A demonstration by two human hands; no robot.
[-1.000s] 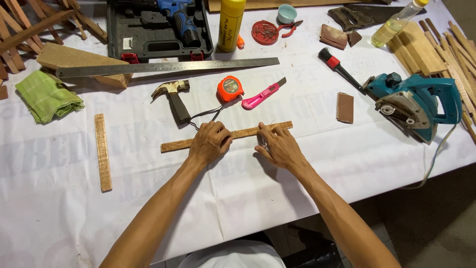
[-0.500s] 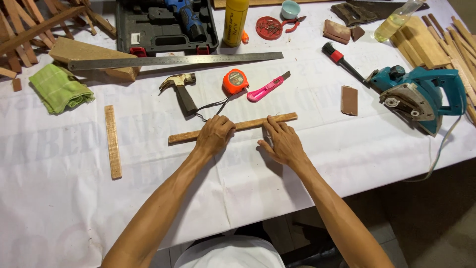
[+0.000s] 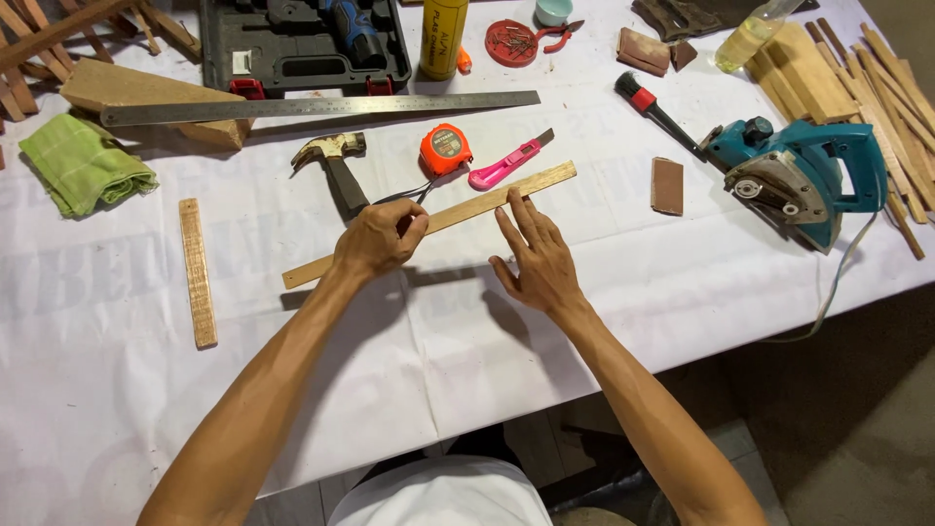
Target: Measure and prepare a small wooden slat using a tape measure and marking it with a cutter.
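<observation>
- Left hand [image 3: 378, 237] clenched around long pale wooden strip [image 3: 458, 211], lifting it tilted off white table cover [image 3: 409, 360].
- Right hand [image 3: 534, 261] released, fingertips steadying strip's edge.
- Just beyond: hammer [image 3: 333, 161], orange tape measure [image 3: 440, 149], pink utility knife [image 3: 504, 164], within reach.

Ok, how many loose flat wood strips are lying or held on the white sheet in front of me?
2: one wood strip gripped in the left hand, the right hand touching it; another strip lies flat at left. More sticks pile at the table's edges.
</observation>
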